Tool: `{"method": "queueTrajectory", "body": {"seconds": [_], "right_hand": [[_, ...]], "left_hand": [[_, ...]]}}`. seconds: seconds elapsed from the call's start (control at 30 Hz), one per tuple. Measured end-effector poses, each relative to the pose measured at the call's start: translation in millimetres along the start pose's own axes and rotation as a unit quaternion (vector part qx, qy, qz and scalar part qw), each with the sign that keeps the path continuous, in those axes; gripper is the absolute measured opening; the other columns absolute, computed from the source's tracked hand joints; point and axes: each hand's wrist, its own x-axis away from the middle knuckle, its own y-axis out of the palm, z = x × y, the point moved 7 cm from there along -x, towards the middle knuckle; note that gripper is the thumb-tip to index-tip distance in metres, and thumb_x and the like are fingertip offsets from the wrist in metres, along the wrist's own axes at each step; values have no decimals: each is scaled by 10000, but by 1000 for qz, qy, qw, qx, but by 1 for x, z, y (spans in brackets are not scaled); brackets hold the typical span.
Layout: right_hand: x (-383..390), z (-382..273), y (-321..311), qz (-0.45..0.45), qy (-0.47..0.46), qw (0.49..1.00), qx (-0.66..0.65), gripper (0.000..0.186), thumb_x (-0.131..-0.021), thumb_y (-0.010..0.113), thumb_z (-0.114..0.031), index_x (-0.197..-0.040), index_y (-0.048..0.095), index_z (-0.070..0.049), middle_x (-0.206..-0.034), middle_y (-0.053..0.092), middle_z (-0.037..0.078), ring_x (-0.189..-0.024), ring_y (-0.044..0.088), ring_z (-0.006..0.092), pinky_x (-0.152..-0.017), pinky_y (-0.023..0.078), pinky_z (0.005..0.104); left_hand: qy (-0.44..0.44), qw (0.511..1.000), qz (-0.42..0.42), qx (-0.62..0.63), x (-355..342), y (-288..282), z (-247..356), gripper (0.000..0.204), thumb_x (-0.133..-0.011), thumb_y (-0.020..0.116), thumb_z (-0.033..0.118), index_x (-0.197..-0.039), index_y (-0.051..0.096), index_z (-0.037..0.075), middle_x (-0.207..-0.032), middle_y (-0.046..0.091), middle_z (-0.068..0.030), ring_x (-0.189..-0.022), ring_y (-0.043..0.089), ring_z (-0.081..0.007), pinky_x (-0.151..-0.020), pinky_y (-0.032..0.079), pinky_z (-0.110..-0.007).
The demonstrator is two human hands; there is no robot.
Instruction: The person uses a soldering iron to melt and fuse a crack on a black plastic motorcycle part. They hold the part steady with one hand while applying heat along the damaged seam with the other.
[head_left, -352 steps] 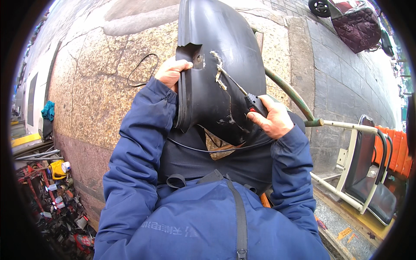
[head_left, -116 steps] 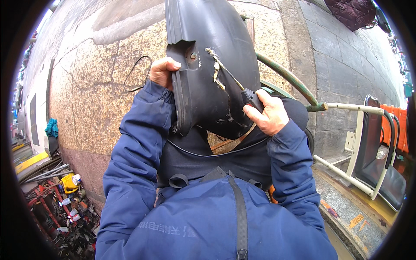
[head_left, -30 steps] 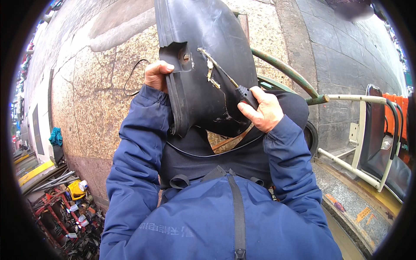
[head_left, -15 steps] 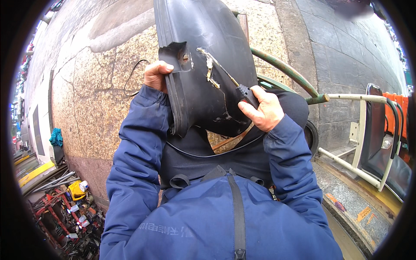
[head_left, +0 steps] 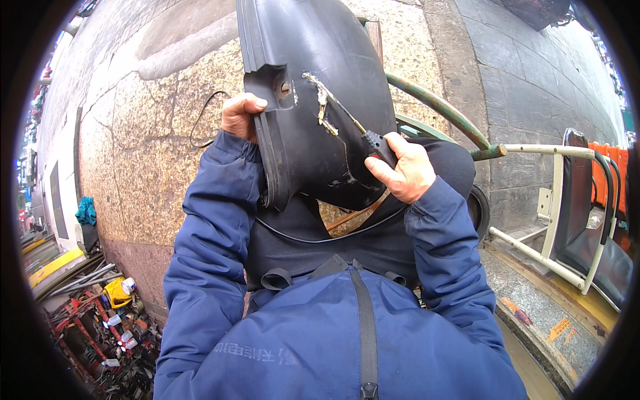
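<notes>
Blk plastic shell [head_left: 353,47]: ctr of scene, tilted over your lap, near end btwn your thighs, far end running out at the far edge of view. Notched recess [head_left: 272,85] w/ a small hole sits on its L side.

Your L hand [head_left: 243,115]: partly closed, pinching the shell's L rim just nr the recess; thumb on top, other fingers mostly hidden behind rim, so their exact curl can't be told.

Your R hand [head_left: 404,168]: closed round the blk handle of a thin-shafted hand tool [head_left: 377,145], thumb laid along the near side. Shaft slants far & L across the shell; its tip is at the far end of a pale, ragged seam [head_left: 324,110]. Tip blends w/ the pale matl, so exact contact unclear. Thin pale crack line runs from seam toward near end.

Blk cable [head_left: 313,239] crosses your lap, near side of shell. Thin dark cord loop [head_left: 204,120] on the ground, L of your L hand.

R side: green tube [head_left: 443,112], then cream metal frame [head_left: 553,193] w/ dark seat [head_left: 597,257]. Near L: jumbled parts pile [head_left: 100,340], yellow container [head_left: 119,293] at its far edge.
</notes>
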Motion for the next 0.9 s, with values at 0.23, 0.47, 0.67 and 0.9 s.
{"method": "queueTrajectory", "body": {"seconds": [0.23,0.47,0.67,0.9], "right_hand": [[-1,-4,3,-2,9,1000,22,281,-895,741,-205,-1053,618,-8,-768,604,120,-693,563,186,-686,489,337],[-2,-5,0,25,-25,999,21,394,-894,739,-362,-931,563,-12,-771,628,247,-727,647,443,-663,510,462],[1,-3,-1,7,3,1000,20,293,-902,733,-180,-1112,627,-6,-833,641,117,-733,588,190,-721,498,329],[3,-2,0,7,9,1000,-5,297,-897,736,-196,-1091,626,1,-812,622,116,-735,576,192,-721,488,335]], "left_hand": [[5,1000,2,13,1,4,0,668,-722,568,125,-1349,520,-100,-1170,674,-257,-988,714,-370,-890,620,-478],[-1,999,-16,35,2,8,0,615,-734,554,89,-1317,532,-104,-1168,671,-245,-1001,704,-368,-916,605,-487],[-8,1000,-6,17,1,5,-1,652,-729,567,126,-1335,533,-112,-1181,678,-257,-1005,714,-367,-914,612,-475],[-10,999,-10,34,1,3,-1,568,-737,541,83,-1268,563,-117,-1149,688,-247,-979,718,-363,-909,610,-479]]}}
